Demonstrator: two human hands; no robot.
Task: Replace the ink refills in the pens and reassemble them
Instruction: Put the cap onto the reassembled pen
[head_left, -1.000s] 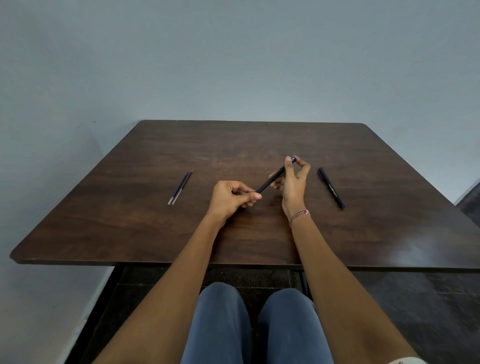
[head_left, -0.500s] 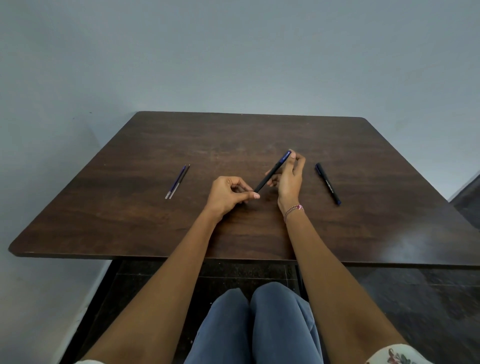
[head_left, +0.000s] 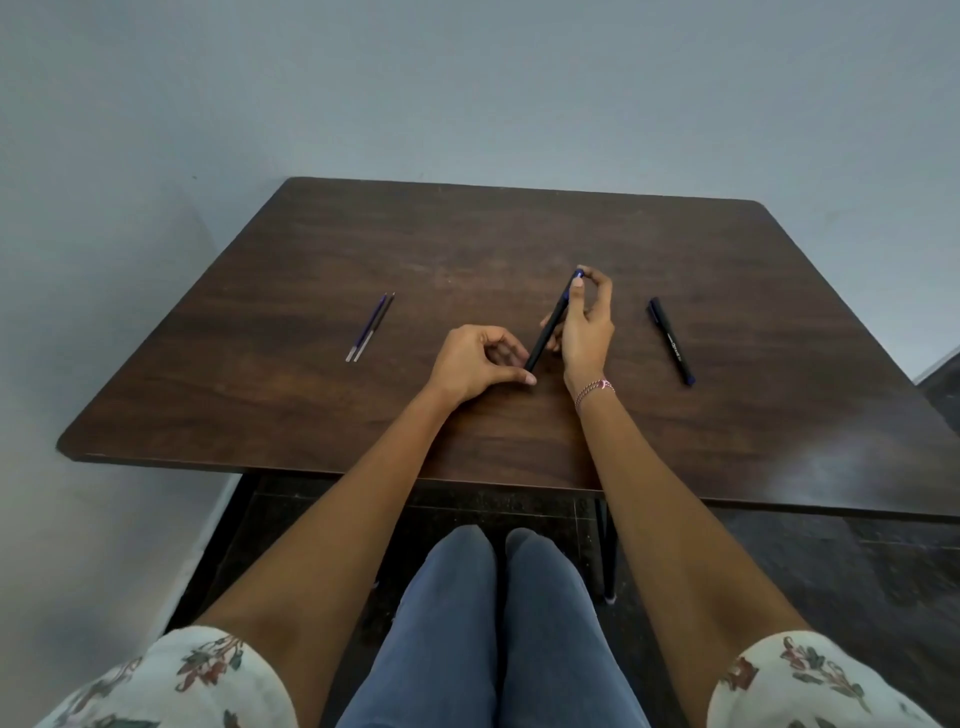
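Note:
A black pen with a blue end (head_left: 549, 326) slants over the middle of the dark wooden table (head_left: 519, 244). My right hand (head_left: 587, 332) holds its upper part, thumb and fingertips pinching the blue top. My left hand (head_left: 475, 364) pinches its lower tip between thumb and curled fingers, resting on the table. A second black pen (head_left: 671, 340) lies flat to the right of my right hand. Two thin ink refills (head_left: 370, 327), one blue and one dark, lie side by side on the left.
A pale wall stands behind the table and along its left side. My knees in blue trousers (head_left: 498, 623) are below the table's near edge. Dark floor shows under and to the right of the table.
The pen has tilted steeper, its blue top now further from me. My right fingers have shifted up to its top. The camera has dipped, showing more of my lap and sleeves.

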